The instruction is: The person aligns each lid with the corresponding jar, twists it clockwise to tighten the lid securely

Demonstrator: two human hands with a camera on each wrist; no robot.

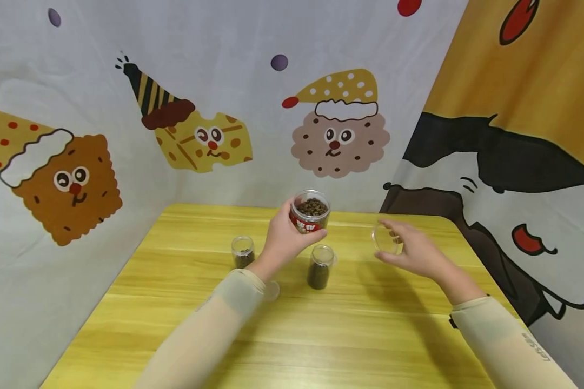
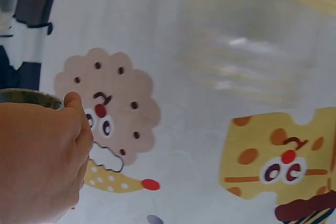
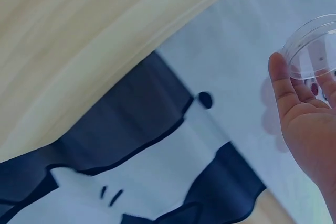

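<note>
My left hand (image 1: 288, 232) grips a clear plastic jar (image 1: 310, 222) with a red label, raised above the back of the table. The jar has no lid on it, and brown granular bits (image 1: 312, 207) show inside. Fingers and thumb of my right hand (image 1: 415, 253) pinch a clear round lid (image 1: 385, 240) by its edge, off to the right of the jar. In the right wrist view the same lid (image 3: 311, 51) is partly cut off by the frame. The left wrist view shows the back of my left hand (image 2: 42, 161) and only the jar's rim (image 2: 32, 96).
Two smaller uncovered jars with dark contents stand on the wooden table (image 1: 316, 346): one jar (image 1: 243, 255) on the left, another jar (image 1: 319, 268) below the raised one. A clear lid (image 1: 271, 292) lies near my left forearm. A cartoon-printed cloth (image 1: 272, 135) hangs behind the table.
</note>
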